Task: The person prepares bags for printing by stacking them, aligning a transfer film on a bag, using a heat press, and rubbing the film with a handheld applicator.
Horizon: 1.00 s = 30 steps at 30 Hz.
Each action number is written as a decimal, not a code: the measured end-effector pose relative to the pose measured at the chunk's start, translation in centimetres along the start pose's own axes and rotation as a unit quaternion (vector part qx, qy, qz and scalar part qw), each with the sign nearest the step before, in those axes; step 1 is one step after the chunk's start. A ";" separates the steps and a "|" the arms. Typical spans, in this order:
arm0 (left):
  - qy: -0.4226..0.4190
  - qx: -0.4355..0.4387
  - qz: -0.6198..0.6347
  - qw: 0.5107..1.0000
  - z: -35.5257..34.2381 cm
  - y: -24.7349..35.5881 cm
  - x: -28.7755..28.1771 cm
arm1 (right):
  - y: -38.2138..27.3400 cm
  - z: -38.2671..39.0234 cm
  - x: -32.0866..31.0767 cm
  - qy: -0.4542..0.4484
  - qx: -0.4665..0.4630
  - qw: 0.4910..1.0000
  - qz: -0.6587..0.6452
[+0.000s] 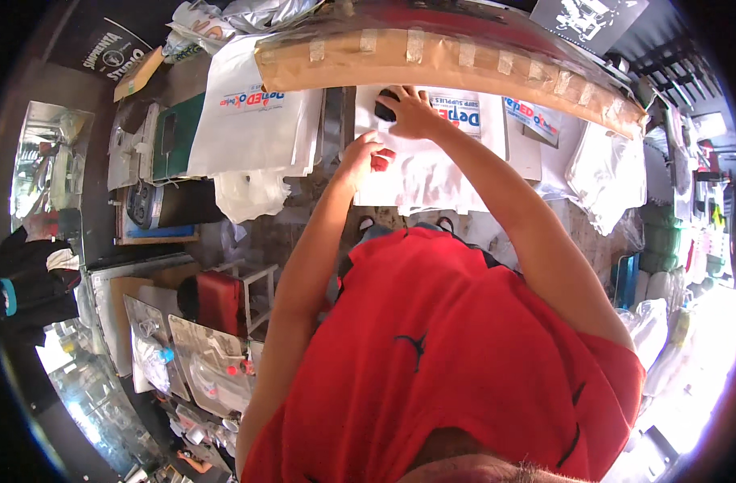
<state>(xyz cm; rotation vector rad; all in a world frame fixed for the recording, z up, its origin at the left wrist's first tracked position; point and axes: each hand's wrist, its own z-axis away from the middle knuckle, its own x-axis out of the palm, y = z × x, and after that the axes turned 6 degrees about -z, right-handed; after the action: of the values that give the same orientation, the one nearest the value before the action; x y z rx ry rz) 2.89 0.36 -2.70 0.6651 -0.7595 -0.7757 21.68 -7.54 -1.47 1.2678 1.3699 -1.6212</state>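
Observation:
A white plastic bag (408,173) with blue and red print lies flat on the bench in front of me. My right hand (416,115) reaches over its upper part, fingers spread and thumb side against a black rounded object (386,105). What kind of object that is, I cannot make out. Nearer to me and to the left, my left hand (358,163) is at the bag's left edge with its fingers curled. A small red thing (381,159) shows at those fingers; its kind is unclear.
A long brown cardboard strip (464,68) taped along a raised edge overhangs the bench's far side. Stacked printed white bags (255,121) lie to the left, with more white bags (609,169) at right. A red stool (220,302) and leaning boards (211,362) stand at lower left.

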 end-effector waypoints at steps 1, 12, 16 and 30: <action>0.033 0.015 0.014 0.999 -0.1 -0.2 0.1 | -0.3 0.7 -0.2 -0.029 -0.003 1.000 -0.007; 0.084 0.103 -0.105 0.986 2.6 0.9 0.3 | 2.2 2.6 1.7 0.198 0.076 0.977 -0.011; 0.151 0.072 -0.199 0.966 1.9 0.4 1.3 | 3.7 3.8 0.2 0.195 0.119 0.973 -0.027; 0.108 0.073 -0.085 0.988 0.0 2.0 1.6 | -2.3 2.9 1.6 0.125 0.119 0.983 -0.059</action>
<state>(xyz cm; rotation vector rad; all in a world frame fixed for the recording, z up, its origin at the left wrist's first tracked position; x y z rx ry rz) 4.46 0.16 -0.61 0.9412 -0.5688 -0.7927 18.33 -9.62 -2.22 1.6022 1.4544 -1.7969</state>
